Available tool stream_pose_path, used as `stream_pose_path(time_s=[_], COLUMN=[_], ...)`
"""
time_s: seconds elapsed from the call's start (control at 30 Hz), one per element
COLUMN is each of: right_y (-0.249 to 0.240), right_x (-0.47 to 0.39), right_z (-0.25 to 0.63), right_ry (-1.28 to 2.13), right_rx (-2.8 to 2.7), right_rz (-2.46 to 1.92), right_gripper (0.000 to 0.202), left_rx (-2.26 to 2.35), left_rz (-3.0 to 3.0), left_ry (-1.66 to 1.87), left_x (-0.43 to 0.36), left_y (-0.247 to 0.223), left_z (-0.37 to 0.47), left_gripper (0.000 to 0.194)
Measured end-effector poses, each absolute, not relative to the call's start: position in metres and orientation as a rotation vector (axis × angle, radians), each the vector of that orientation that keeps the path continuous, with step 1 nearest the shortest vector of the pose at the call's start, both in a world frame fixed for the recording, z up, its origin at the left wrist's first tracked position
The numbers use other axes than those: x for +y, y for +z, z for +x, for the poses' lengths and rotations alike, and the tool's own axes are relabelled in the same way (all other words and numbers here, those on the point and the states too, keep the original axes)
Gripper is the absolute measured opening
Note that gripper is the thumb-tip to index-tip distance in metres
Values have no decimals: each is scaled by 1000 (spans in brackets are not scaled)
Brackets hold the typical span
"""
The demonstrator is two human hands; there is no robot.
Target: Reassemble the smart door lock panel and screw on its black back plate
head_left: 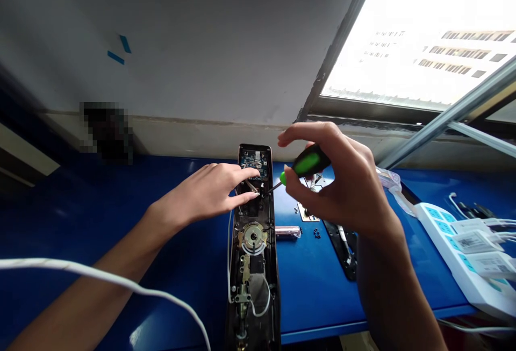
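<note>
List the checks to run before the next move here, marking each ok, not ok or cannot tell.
1. Screwdriver in hand: ok, the right hand holds its handle.
2. Shaft aimed at the work: ok, it slants down into the open black case.
3. Tip seated in a screw: cannot tell, the spot is too small.
4. Left hand grip secure: cannot tell; the thumb and fingers reach into the case below the circuit board, but what they pinch is unclear.
5. Loose screws outside the case: ok, a cluster lies on the blue table.
6. Unblocked view of the left forearm: not ok, a white cable crosses before it.
</note>
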State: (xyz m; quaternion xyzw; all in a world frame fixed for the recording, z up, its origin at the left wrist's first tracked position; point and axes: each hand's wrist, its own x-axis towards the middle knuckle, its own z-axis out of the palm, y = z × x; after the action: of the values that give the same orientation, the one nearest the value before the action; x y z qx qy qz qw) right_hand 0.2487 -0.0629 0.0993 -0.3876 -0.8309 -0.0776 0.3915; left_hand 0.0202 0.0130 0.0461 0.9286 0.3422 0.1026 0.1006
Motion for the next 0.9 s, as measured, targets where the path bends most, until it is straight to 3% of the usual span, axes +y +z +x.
stream_pose_path(time_s=[0.07,0.23,0.4,0.57,0.73,0.9], right_y=[99,99,100,100,100,98], right_x=[-63,-63,-65,-64,-65,-63], right_z=[248,249,249,249,250,249], right_ry=[-176,-229,-164,-216,-151,-200], right_rx=[-2125,-2097,-2133,-2115,-2112,-2106], right_rz=[-973,-1005,-960,-1008,-957,-980], right_gripper=[46,26,44,29,44,31], left_rx=[1002,976,979,974,965,945], left_rz=[2739,2739,2726,2726,2718,2722], left_ry=[309,302,301,275,284,300], left_x=[14,14,14,14,14,13], left_y=[45,45,46,47,47,48], left_z=[19,18,19,20,20,19], left_gripper=[49,45,44,43,43,41])
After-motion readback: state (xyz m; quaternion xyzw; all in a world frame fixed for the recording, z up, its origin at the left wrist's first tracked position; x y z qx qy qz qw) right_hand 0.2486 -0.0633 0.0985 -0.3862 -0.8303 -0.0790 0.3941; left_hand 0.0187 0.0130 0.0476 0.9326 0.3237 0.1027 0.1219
